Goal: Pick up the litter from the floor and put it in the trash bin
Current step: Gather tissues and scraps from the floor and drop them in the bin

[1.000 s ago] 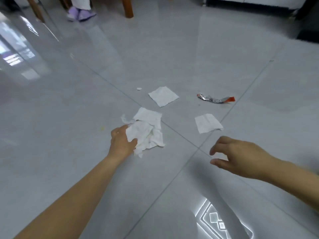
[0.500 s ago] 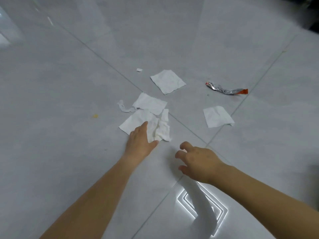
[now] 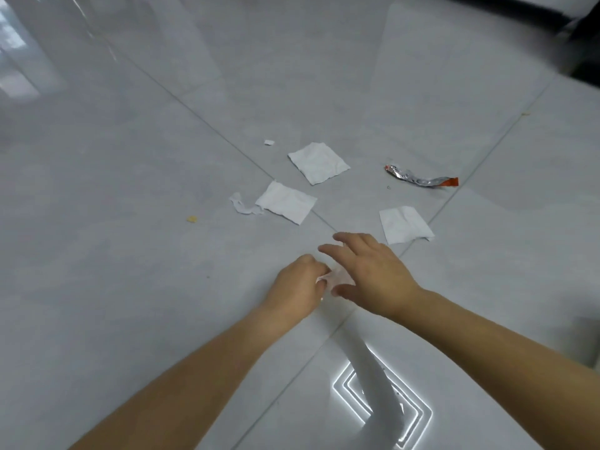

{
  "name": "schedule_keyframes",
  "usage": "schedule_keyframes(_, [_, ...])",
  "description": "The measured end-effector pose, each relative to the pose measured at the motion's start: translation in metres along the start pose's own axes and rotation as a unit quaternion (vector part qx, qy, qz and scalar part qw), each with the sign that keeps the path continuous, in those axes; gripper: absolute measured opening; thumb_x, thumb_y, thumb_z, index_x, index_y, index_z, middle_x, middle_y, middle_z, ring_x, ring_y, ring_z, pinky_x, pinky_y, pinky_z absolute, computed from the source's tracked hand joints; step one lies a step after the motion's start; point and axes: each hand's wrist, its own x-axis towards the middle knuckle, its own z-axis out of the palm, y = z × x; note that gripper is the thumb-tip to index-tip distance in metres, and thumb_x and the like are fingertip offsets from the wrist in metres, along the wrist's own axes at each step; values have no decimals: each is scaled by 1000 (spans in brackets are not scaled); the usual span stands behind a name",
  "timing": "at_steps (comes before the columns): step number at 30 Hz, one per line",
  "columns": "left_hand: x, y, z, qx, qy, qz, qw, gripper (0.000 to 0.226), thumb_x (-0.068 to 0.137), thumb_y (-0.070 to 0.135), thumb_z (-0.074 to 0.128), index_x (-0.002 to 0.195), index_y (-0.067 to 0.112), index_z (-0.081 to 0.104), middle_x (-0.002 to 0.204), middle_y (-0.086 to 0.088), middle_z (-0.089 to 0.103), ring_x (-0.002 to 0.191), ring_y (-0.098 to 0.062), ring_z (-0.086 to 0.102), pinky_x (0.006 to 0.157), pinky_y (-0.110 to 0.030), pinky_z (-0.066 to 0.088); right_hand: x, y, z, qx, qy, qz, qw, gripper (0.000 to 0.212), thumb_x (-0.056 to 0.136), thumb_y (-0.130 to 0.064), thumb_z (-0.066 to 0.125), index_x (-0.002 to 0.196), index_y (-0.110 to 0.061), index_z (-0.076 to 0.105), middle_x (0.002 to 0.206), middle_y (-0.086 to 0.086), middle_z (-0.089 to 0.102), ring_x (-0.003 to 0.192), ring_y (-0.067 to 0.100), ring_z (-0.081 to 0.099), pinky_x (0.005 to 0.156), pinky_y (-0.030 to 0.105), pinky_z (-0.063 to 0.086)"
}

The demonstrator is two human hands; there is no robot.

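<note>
Crumpled white tissue [image 3: 336,277] bunched in left hand [image 3: 297,287], mostly hidden.

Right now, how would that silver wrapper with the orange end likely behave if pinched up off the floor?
The wrapper looks crumpled and twisted thin, so probably light and floppy, holding its creases. Its shiny foil may be slippery against the glossy floor, so it may skid before lifting.

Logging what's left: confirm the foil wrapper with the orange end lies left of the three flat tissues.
Not so. The head view shows the foil wrapper lying to the right of the three flat tissues, not left.
</note>
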Motion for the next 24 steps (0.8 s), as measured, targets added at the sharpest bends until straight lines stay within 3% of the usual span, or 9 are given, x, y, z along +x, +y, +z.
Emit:
schedule_keyframes(2, [-6, 21, -11, -14, 19, 24, 999, 15, 85, 15, 53, 92, 12, 66, 101, -10, 60, 91, -27, 59, 74, -29, 43, 1, 4, -12, 5, -54, -3, 999, 58, 80, -38, 66, 132, -26, 44, 146, 2, 39, 132, 25, 36, 100, 38, 37])
schedule_keyframes(4, [-11, 40, -23, -26, 39, 31, 998, 10, 83, 16, 56, 85, 12, 66, 92, -8, 59, 84, -25, 59, 68, -27, 39, -4, 9, -25, 48, -61, 5, 997, 32, 82, -34, 64, 109, -18, 57, 117, 5, 61, 109, 26, 55, 78, 32, 42])
schedule_keyframes(6, [-14, 56, -37, -19, 57, 29, 998, 11, 81, 22, 61, 82, 13, 65, 86, -6, 59, 78, -22, 57, 65, -27, 36, -13, 18, -36, 127, -44, 14, 991, 14, 84, -28, 63, 86, -14, 60, 84, 6, 65, 82, 25, 58, 64, 33, 39])
schedule_keyframes(9, [-15, 79, -54, 23, 56, 24, 998, 21, 80, 35, 65, 84, 13, 64, 83, -5, 60, 76, -20, 56, 64, -26, 34, -27, 32, -44, 216, -30, 20, 976, 27, 83, -23, 62, 61, -24, 48, 59, -7, 51, 62, 16, 47, 53, 25, 34])
schedule_keyframes(14, [-19, 112, -82, 147, 12, -16, 989, 20, 82, 33, 60, 97, 19, 63, 98, -1, 66, 90, -19, 58, 74, -31, 42, -36, 39, -35, 381, -4, 40, 924, 15, 81, -21, 64, 73, -10, 60, 73, 5, 62, 68, 14, 52, 54, 24, 32])
schedule_keyframes(16, [-20, 121, -95, 167, 23, -47, 984, 15, 81, 30, 61, 90, 18, 62, 91, 1, 67, 81, -18, 59, 69, -30, 42, -38, 41, -36, 409, 10, 53, 911, 19, 81, -24, 64, 79, -5, 62, 78, 11, 65, 70, 16, 53, 55, 27, 33])
schedule_keyframes(18, [-19, 122, -102, 180, 24, -68, 981, 16, 81, 30, 62, 89, 17, 61, 84, 6, 64, 70, -13, 55, 62, -26, 40, -41, 47, -35, 431, 17, 71, 899, 21, 82, -27, 63, 74, -8, 60, 73, 7, 61, 68, 18, 52, 53, 27, 33])
schedule_keyframes(22, [-3, 106, -103, 215, -14, -93, 972, 21, 83, 33, 60, 101, 23, 60, 84, 13, 60, 69, -8, 53, 66, -23, 40, -47, 74, -19, 402, 14, 117, 908, 35, 84, -29, 60, 56, -22, 39, 62, -5, 50, 66, 18, 49, 50, 23, 29])
schedule_keyframes(24, [11, 86, -105, 220, -17, -113, 969, 20, 84, 32, 58, 101, 23, 60, 86, 11, 61, 74, -11, 55, 69, -24, 43, -50, 94, -9, 366, 6, 142, 920, 30, 83, -31, 58, 59, -21, 43, 64, -7, 51, 70, 19, 51, 52, 25, 31])
